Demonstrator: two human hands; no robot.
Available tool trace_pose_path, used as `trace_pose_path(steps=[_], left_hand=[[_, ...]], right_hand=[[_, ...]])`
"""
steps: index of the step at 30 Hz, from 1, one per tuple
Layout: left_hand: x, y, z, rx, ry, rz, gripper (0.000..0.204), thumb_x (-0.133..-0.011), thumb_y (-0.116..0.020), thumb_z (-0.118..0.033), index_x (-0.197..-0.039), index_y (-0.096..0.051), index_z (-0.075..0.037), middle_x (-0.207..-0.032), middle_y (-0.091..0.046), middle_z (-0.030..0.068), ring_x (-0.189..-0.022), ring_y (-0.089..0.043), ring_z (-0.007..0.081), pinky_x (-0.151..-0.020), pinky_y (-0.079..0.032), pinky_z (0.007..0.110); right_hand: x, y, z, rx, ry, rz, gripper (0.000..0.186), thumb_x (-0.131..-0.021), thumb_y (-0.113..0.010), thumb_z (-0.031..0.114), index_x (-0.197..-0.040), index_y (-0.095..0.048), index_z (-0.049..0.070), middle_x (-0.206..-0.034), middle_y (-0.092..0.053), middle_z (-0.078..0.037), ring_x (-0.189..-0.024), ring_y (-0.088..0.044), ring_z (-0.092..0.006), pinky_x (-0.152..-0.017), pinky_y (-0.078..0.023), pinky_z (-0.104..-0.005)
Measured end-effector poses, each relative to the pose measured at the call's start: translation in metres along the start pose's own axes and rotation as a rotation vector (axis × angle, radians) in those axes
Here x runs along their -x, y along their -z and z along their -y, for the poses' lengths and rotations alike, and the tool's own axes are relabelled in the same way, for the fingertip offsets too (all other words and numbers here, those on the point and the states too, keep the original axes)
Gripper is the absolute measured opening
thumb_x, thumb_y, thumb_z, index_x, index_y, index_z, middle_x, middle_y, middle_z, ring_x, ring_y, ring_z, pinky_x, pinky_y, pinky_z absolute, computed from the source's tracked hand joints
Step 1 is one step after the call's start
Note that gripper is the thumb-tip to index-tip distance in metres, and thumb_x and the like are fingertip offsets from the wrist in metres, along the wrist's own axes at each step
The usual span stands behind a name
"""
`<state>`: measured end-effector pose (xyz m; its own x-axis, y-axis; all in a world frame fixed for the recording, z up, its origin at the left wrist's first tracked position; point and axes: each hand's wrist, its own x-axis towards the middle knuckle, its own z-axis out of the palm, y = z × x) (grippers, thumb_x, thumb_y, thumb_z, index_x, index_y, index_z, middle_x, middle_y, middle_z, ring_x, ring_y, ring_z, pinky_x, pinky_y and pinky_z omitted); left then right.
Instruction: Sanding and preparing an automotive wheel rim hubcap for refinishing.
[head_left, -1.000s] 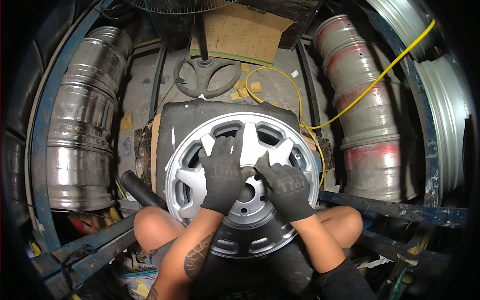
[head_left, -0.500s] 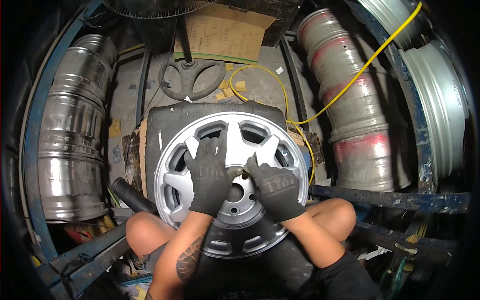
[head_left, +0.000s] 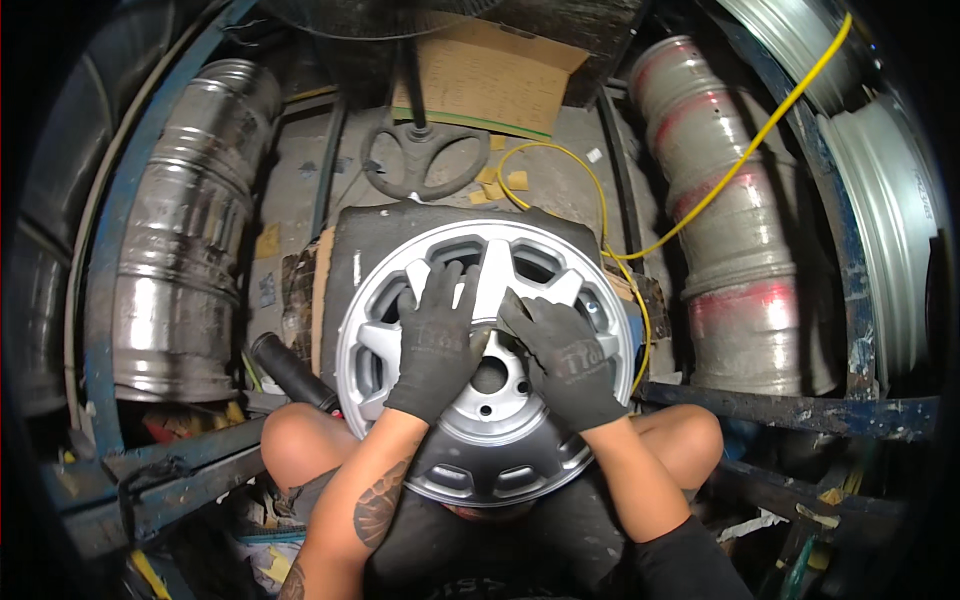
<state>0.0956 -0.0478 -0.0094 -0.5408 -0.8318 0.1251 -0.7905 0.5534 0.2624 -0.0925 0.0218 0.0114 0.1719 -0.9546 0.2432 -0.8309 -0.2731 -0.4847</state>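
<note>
Wheel rim (head_left: 503,400): silver, multi-spoke, face up, centre of frame. Upper part overlaps a dark grey mat (head_left: 370,230); lower edge sits between the person's knees, lower face reads dark. What carries it underneath is hidden.

Rest, big to small:
- Right stack of rims (head_left: 735,220): dull metal, red smears, upper right down to mid right.
- Left stack of rims (head_left: 185,235): shinier, bare metal, upper left to mid left.
- Silver rim (head_left: 885,240): on edge, far right.
- Cardboard sheet (head_left: 490,80): handwriting on it, top centre.
- Left grip (head_left: 435,345): dark-gloved, palm down on the upper-left spokes, fingers extended and slightly apart, thumb toward the hub. Not closed around anything visible.
- Right grip (head_left: 565,350): same glove type, just right of the hub, index finger pointing up-left onto the face, other fingers curled under. Can't tell how far it's closed or whether something's in it.
- Steering wheel (head_left: 420,155): grey, on a black shaft, upper centre.
- Black tube (head_left: 290,372): left of the wheel rim.
- Yellow paper scraps (head_left: 517,180): floor, above the mat.
- Bolt holes: two clear by the centre bore, below and right.
</note>
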Motion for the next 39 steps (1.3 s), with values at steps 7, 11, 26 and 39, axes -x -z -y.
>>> trace_pose_path(steps=[7, 11, 26, 39], left_hand=[[0.035, 0.048, 0.064, 0.113, 0.047, -0.049, 0.058, -0.084, -0.072, -0.016, -0.139, -0.058, -0.008, -0.142, -0.055, 0.0175, -0.135, -0.048, 0.0392, -0.114, -0.035, 0.050], [0.091, 0.051, 0.128, -0.029, 0.208, -0.309, 0.053, -0.088, -0.066, -0.010, -0.140, -0.057, -0.010, -0.122, -0.065, 0.0193, -0.115, -0.061, 0.0365, -0.103, -0.045, 0.047], [0.099, 0.026, 0.104, 0.314, 0.605, 0.226, 0.062, -0.097, -0.050, -0.031, -0.143, -0.045, 0.010, -0.113, -0.070, 0.0293, -0.106, -0.068, 0.0445, -0.101, -0.050, 0.051], [0.060, -0.035, 0.109, 0.781, 0.818, -0.245, 0.070, -0.098, -0.054, -0.046, -0.136, -0.052, 0.013, -0.132, -0.059, 0.0372, -0.126, -0.056, 0.0485, -0.110, -0.042, 0.048]], right_hand=[[-0.007, -0.008, 0.022, -0.199, -0.064, 0.134, 0.055, -0.084, -0.060, -0.001, -0.138, -0.058, 0.008, -0.117, -0.064, -0.020, -0.109, -0.060, -0.0413, -0.099, -0.047, -0.0511], [0.001, -0.023, 0.009, -0.117, 0.045, -0.049, 0.053, -0.086, -0.061, 0.000, -0.138, -0.058, 0.008, -0.117, -0.065, -0.021, -0.108, -0.061, -0.0426, -0.097, -0.049, -0.0508], [-0.032, -0.079, 0.060, -0.051, 0.494, 0.026, 0.053, -0.081, -0.064, 0.003, -0.133, -0.058, 0.008, -0.119, -0.064, -0.019, -0.107, -0.061, -0.0402, -0.093, -0.051, -0.0500], [-0.043, -0.091, 0.081, -0.031, 0.438, -0.042, 0.039, -0.087, -0.065, 0.005, -0.125, -0.058, 0.007, -0.097, -0.061, -0.017, -0.091, -0.060, -0.0387, -0.083, -0.049, -0.0487]])
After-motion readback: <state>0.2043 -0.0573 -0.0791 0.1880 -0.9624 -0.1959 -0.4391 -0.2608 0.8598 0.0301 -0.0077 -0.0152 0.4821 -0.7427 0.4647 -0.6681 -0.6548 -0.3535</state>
